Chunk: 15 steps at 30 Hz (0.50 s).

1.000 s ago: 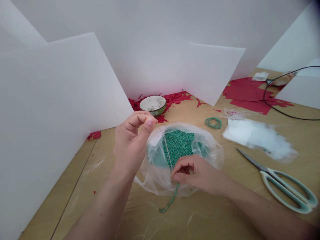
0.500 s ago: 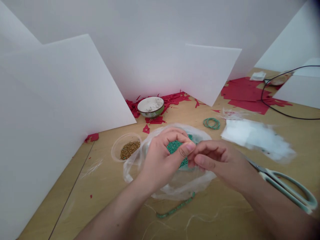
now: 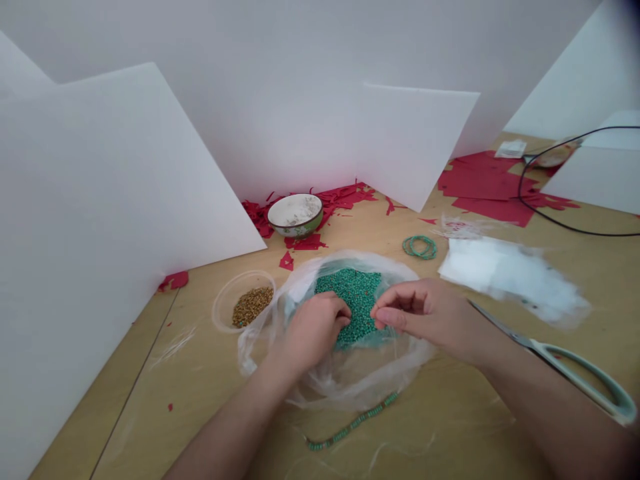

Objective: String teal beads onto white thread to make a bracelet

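Both hands are moving down and apart, away from the spot where they were pinching close together. A wooden table [image 3: 140, 400] is lying under everything, and white boards [image 3: 125, 167] are standing around it, with red paper [image 3: 485, 177] lying in bits at the far side. A plastic bag [image 3: 345, 393] is sitting open in the middle of the table. White tissue [image 3: 505, 280] is lying to the right of the bag, and scissors [image 3: 585, 377] are lying just past the right arm. A bowl [image 3: 295, 217] is sitting at the back, and a clear tub [image 3: 223, 313] of brown beads is sitting just left of the bag. The right hand [image 3: 420, 310] is staying narrow, with the thumb and fingers curling close over the green beads [image 3: 353, 300], which are heaped in the bag. The left hand [image 3: 315, 330] is curling up small and resting at the edge of the heap. I cannot tell if either hand is holding something tiny. Staying low and going slowly looks like a good way to keep beads from spilling. A ring of green beads [image 3: 419, 247] is lying past the bag, and a string of beads [image 3: 350, 423] is lying on the table in front of it.
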Available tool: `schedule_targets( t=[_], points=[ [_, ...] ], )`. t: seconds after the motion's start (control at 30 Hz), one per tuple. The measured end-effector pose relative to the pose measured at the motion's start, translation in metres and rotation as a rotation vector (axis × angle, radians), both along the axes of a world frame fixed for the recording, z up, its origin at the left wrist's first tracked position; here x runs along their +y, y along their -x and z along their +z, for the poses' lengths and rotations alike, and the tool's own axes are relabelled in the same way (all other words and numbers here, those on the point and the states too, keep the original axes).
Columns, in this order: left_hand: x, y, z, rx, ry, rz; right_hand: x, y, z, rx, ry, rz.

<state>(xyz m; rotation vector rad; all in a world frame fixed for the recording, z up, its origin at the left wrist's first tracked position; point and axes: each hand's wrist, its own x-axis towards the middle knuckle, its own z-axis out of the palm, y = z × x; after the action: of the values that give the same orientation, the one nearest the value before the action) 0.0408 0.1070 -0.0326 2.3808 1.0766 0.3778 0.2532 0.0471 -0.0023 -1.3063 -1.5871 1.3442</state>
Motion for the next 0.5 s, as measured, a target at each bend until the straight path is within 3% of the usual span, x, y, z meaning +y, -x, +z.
schedule_targets(
  t=[0.13, 0.5],
  points=[
    [-0.0019, -0.0038, -0.0068, 0.058, -0.017, 0.015, 0.0011, 0.0008, -0.0025, -0.003, 0.040, -0.004],
    [-0.0047, -0.0083, -0.0035, 0.149, -0.044, 0.023, 0.0007, 0.0056, -0.0041, 0.010, 0.079, 0.002]
  ],
)
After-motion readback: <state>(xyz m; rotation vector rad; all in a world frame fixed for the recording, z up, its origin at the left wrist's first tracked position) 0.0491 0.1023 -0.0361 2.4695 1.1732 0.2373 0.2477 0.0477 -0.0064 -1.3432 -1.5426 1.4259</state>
